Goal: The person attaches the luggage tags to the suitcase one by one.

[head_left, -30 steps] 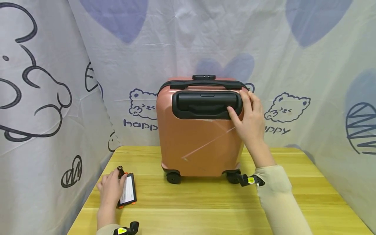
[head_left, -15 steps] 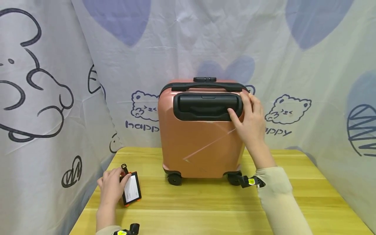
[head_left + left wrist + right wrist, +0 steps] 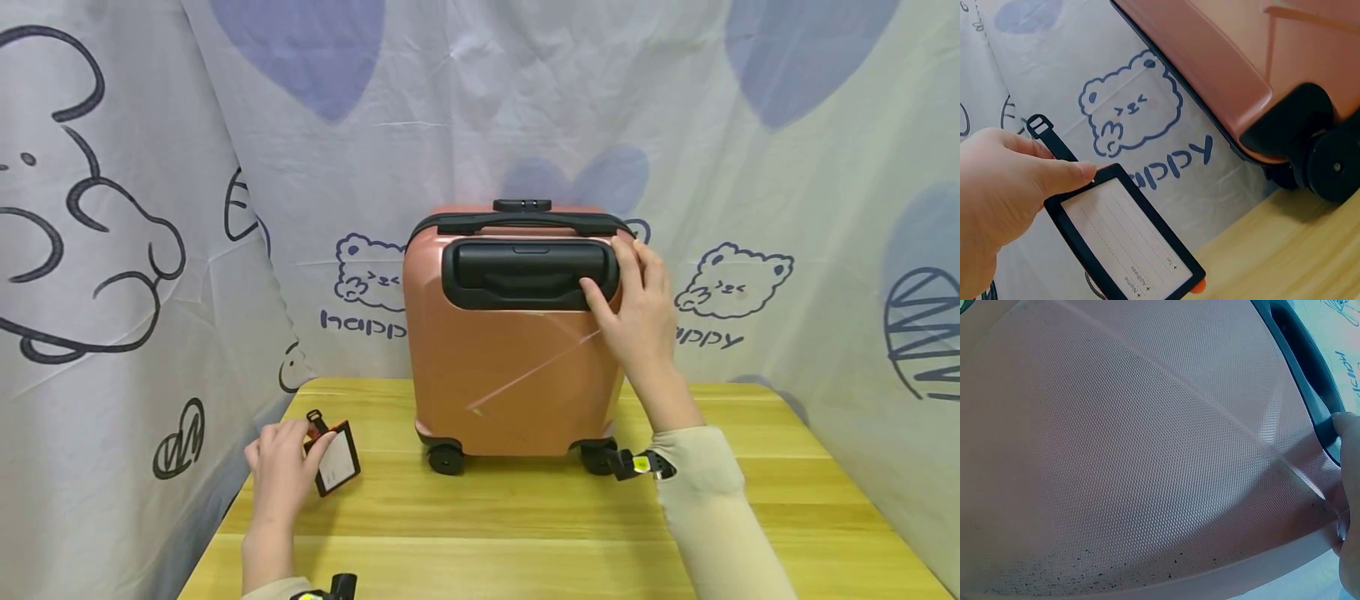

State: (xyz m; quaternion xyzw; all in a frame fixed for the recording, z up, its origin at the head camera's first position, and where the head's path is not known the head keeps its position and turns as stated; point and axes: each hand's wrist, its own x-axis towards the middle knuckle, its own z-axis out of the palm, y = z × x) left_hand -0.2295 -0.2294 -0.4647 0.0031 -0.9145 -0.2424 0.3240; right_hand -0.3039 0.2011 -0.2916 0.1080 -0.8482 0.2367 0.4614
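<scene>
A luggage tag (image 3: 339,458), black-framed with a white write-in card and red-orange edges, is pinched at its strap end by my left hand (image 3: 281,471). Its short black strap (image 3: 1054,140) with a buckle pokes up past the fingers in the left wrist view. On the table stands an upright rose-coloured suitcase (image 3: 517,375) on black wheels. My right hand (image 3: 641,308) holds its upper right corner, thumb on the black handle recess (image 3: 532,275) and fingers at the side edge. In the right wrist view only part of that hand shows, at the right border.
The suitcase has a black top carry handle (image 3: 525,221) and a combination lock (image 3: 522,204). It stands towards the back of the wood-grain table (image 3: 487,517). A printed cloth (image 3: 420,125) hangs behind and at both sides.
My left hand has lifted the luggage tag, which shifted slightly right and up and tilted. The right hand stays on the suitcase corner; the head view shifted slightly.
</scene>
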